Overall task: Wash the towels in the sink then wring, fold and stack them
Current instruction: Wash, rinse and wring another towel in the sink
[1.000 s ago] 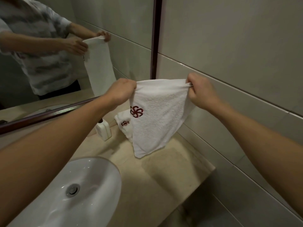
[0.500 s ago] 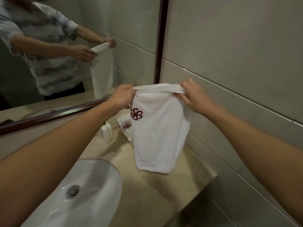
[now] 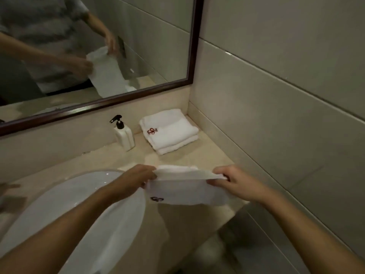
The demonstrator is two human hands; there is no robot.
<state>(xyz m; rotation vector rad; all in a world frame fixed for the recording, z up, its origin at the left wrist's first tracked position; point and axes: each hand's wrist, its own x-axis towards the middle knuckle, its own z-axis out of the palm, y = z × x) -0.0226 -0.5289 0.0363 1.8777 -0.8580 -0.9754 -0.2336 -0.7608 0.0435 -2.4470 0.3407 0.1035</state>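
head | left hand [image 3: 138,177] pinches left end of white towel [image 3: 185,191] | right hand [image 3: 233,182] pinches right end | towel held over counter [image 3: 213,161] front edge, beside sink [image 3: 110,214] | folded towel stack [image 3: 169,131] at counter's back right corner, soap dispenser [image 3: 123,135] just left of it

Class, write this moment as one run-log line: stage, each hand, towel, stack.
stage: folding | left hand: pinches towel edge | right hand: pinches towel edge | towel: held over counter | folded stack: beside soap dispenser
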